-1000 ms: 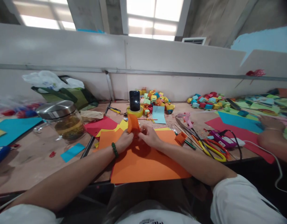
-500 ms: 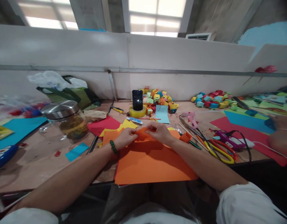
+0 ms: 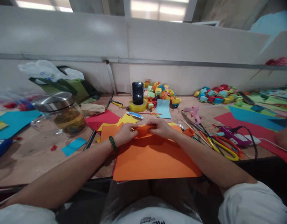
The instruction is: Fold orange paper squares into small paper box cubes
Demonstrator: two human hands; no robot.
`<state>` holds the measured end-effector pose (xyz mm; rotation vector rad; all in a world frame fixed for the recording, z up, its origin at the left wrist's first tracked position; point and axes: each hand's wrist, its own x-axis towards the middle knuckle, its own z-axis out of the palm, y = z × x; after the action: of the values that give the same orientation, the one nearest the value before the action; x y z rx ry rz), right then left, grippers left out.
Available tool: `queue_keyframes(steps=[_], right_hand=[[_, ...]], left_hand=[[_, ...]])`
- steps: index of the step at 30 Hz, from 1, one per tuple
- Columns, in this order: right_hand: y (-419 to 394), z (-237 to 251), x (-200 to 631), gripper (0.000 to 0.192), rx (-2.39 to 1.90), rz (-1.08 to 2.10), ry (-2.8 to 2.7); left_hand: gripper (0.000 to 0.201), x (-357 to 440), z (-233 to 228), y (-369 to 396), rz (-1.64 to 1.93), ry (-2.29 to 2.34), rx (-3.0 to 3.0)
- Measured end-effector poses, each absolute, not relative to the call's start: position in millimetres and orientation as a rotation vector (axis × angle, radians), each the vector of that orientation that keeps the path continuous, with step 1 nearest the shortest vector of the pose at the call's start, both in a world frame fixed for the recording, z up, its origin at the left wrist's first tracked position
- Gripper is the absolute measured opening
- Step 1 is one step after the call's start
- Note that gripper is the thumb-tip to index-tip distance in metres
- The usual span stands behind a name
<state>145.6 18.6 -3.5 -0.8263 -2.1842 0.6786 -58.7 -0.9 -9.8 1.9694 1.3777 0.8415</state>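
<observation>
Between both hands is a small folded piece of orange paper (image 3: 144, 131), held just above a stack of orange sheets (image 3: 157, 161). My left hand (image 3: 126, 134) pinches its left end, thumb toward me. On the right end, the fingers of my right hand (image 3: 162, 128) are closed over the fold. Part of the piece is hidden behind the fingers. Yellow paper (image 3: 128, 119) pokes out beyond the stack. A small folded orange paper shape (image 3: 189, 132) lies right of my right hand.
A phone (image 3: 138, 93) stands in a yellow tape roll (image 3: 137, 106), beside a pile of folded paper shapes (image 3: 157, 92). At left is a glass teapot (image 3: 69, 119). Scissors (image 3: 224, 151), a pink glue gun (image 3: 192, 112) and a purple power strip (image 3: 234, 136) lie right. Another person's hand (image 3: 284, 138) shows at the right edge.
The view has tilted down slightly. My hands remain on the orange piece, which looks flatter and more tucked between the fingers. The other person's hand has moved toward the right edge.
</observation>
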Motion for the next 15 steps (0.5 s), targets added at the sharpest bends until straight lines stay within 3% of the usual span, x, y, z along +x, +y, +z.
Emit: queue_keyframes(steps=[8, 15], right_hand=[[11, -3, 145, 0.032, -0.499, 0.424, -2.194], [6, -1, 146, 0.026, -0.437, 0.159, -2.173]], left_hand=[[0.010, -56, -10, -4, 1.160, 1.282, 2.028], [0.013, -52, -12, -10, 1.356, 1.199, 2.047]])
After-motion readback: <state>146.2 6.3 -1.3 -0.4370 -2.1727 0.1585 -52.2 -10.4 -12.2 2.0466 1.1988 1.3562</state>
